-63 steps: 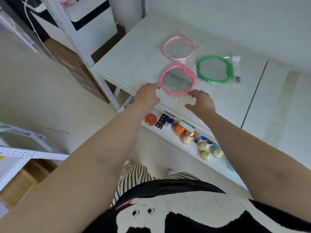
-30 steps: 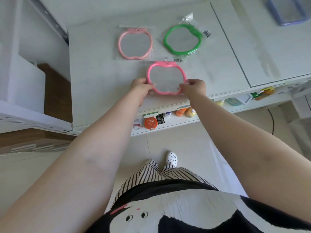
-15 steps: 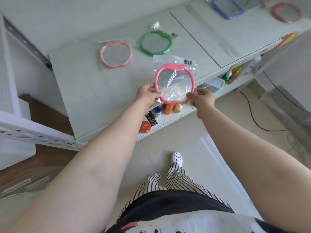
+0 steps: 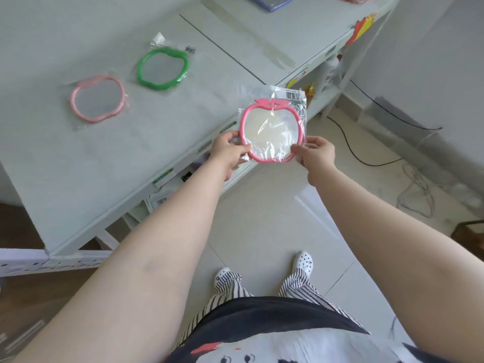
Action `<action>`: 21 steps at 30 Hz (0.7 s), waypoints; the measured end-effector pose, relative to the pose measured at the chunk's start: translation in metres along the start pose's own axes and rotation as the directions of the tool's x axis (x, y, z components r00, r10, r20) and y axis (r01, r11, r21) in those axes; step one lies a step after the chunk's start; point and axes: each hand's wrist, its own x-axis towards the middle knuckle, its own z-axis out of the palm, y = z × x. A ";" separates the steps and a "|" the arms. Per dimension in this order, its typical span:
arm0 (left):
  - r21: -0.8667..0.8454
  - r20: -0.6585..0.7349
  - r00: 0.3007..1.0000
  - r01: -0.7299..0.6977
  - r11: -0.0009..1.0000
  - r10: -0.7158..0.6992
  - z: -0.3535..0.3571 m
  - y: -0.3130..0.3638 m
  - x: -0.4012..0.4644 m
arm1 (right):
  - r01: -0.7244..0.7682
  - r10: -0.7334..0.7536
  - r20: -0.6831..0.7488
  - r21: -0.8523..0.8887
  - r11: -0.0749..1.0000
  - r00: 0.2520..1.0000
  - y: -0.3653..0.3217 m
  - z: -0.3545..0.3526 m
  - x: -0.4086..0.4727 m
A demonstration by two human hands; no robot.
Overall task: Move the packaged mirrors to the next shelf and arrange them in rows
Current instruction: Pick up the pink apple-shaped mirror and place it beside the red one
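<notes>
**Pink mirror lifted, held by both lower edges**

I hold the pink packaged mirror [image 4: 272,132] in the air off the shelf [image 4: 104,158] edge. My left hand [image 4: 226,150] pinches its lower left rim and my right hand [image 4: 315,154] its lower right. It seems light and stiff, but the wrap is slick and the glass probably fragile, so gripping the frame is safest.

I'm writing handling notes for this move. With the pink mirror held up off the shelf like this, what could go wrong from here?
1. Both hands, left hand and right hand, pinch only the lower edge of the pink mirror through loose, slick-looking wrap; it might slip.
2. It hangs past the shelf edge, over the tiled floor, so a drop could break it.
</notes>
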 end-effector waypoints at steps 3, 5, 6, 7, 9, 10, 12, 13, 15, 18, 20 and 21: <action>0.043 -0.006 1.000 -0.018 0.999 0.018 0.053 0.001 0.009 | -0.009 0.009 -0.012 -0.006 1.000 1.000 -0.004 -0.042 0.030; 0.053 -0.012 0.999 -0.032 0.998 0.033 0.091 -0.002 0.016 | -0.010 0.009 -0.011 -0.013 1.000 1.000 -0.007 -0.073 0.052; 0.053 -0.017 0.999 -0.030 0.998 0.031 0.110 -0.005 0.019 | -0.011 0.010 -0.010 -0.023 1.000 1.000 -0.008 -0.090 0.064; 0.051 -0.020 1.000 -0.023 0.998 0.024 0.128 -0.008 0.024 | -0.013 0.013 -0.010 -0.037 0.999 1.000 -0.010 -0.105 0.074; 0.048 -0.016 1.000 -0.009 0.999 0.010 0.162 -0.010 0.029 | -0.018 0.018 -0.015 -0.057 0.998 1.000 -0.013 -0.134 0.092; 0.050 -0.011 1.000 -0.009 0.999 0.009 0.177 -0.008 0.032 | -0.022 0.021 -0.018 -0.058 0.998 1.000 -0.016 -0.147 0.101; 0.063 0.005 1.000 -0.008 0.998 0.007 0.204 -0.003 0.038 | -0.026 0.024 -0.027 -0.061 0.998 0.999 -0.020 -0.168 0.119; 0.077 0.009 1.000 -0.008 0.997 0.008 0.214 -0.001 0.043 | -0.028 0.026 -0.031 -0.063 0.998 0.999 -0.022 -0.176 0.127; 0.105 0.007 1.000 -0.016 0.994 0.015 0.231 0.007 0.053 | -0.039 0.037 -0.035 -0.052 0.998 0.999 -0.027 -0.187 0.143; 0.129 0.012 1.000 -0.025 0.991 0.024 0.248 0.021 0.074 | -0.049 0.049 -0.035 -0.020 0.999 0.998 -0.037 -0.195 0.165; 0.140 0.022 1.000 -0.019 0.990 0.016 0.259 0.030 0.091 | -0.051 0.050 -0.039 -0.006 0.999 0.998 -0.045 -0.198 0.183; 0.147 0.031 0.999 -0.016 0.989 0.012 0.263 0.035 0.100 | -0.050 0.049 -0.049 -0.007 0.999 0.998 -0.050 -0.199 0.193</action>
